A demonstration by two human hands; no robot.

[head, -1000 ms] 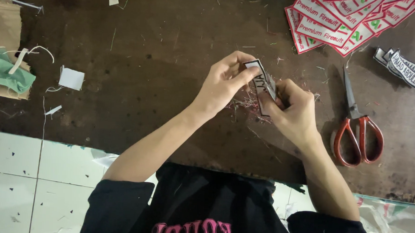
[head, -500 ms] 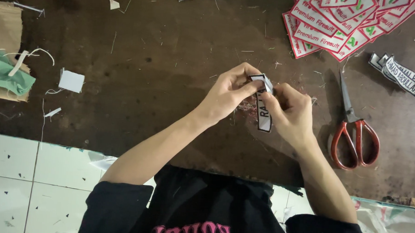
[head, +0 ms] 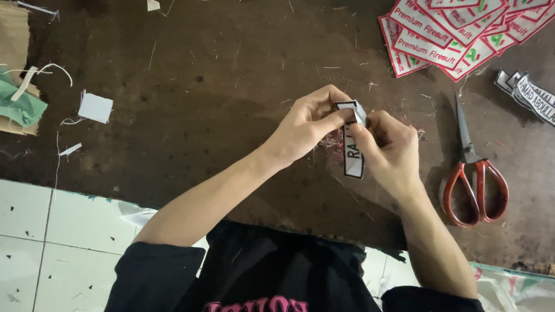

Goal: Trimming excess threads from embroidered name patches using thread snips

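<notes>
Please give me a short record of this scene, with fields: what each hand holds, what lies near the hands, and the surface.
left hand: pinches the top end of a narrow black-and-white patch
right hand: grips the same patch from the other side
patch: held above the table, long side vertical
scissors: red handles, lying right of the right hand, untouched
stack of red-edged patches: top right
white square scrap: left
surface: dark brown table with thread scraps
</notes>
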